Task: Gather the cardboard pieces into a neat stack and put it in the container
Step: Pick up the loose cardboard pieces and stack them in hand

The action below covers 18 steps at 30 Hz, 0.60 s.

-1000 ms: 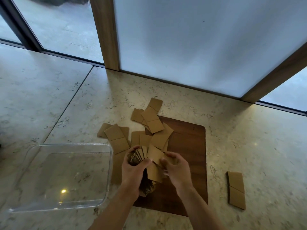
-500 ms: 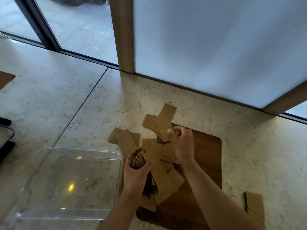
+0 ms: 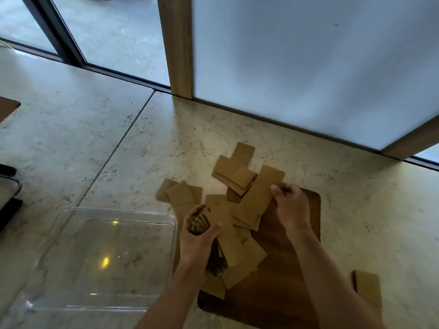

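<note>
Several cardboard pieces (image 3: 240,173) are left scattered over the stone counter (image 3: 95,138) and wooden board (image 3: 280,269), while a bundle (image 3: 215,257) is gripped edge-on in the closed left hand (image 3: 197,241) beside the empty clear container (image 3: 104,260), and one long piece (image 3: 257,195) is pinched by the right hand (image 3: 291,205).

Left hand (image 3: 198,238) curls in a closed grip, thumb across; right hand (image 3: 291,206) reaches forward, fingers pinched.
</note>
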### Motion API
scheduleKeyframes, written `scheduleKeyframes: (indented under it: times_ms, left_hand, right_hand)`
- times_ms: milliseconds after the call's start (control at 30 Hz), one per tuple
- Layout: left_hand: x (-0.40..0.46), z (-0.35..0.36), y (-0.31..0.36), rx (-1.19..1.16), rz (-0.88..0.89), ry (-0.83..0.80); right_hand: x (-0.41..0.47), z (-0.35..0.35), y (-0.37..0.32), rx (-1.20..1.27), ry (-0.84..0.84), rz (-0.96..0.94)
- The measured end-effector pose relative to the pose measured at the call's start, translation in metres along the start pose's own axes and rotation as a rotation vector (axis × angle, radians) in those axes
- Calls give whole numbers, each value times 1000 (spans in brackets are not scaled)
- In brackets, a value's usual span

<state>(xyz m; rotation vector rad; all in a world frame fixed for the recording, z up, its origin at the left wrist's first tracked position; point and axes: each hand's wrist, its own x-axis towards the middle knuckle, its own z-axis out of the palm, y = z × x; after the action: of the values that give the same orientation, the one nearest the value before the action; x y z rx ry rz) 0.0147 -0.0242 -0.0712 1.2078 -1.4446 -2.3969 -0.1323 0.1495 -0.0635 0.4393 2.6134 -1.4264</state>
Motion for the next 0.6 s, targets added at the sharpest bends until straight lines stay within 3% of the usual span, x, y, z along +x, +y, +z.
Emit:
scheduleKeyframes:
  times_ms: [67, 200, 333, 467, 533, 600]
  left_hand:
    - [-1, -2, -2, 14, -12, -63]
    - [-10, -2, -4, 34, -50, -250]
    - [-22, 1, -13, 47, -20, -247]
    - [-35, 14, -20, 89, 9, -335]
    - [-41, 24, -19, 180, 31, -445]
    - [-41, 29, -15, 327, 94, -579]
  right_hand:
    - [-25, -21, -2, 141, -190, 89]
    - [-84, -20, -2, 4, -557, 67]
    - [-116, -14, 6, 215, -578, 203]
    - [-132, -33, 37, 732, -938, 520]
    - [-136, -45, 52, 762, -961, 481]
    - [-134, -59, 60, 691, -870, 356]
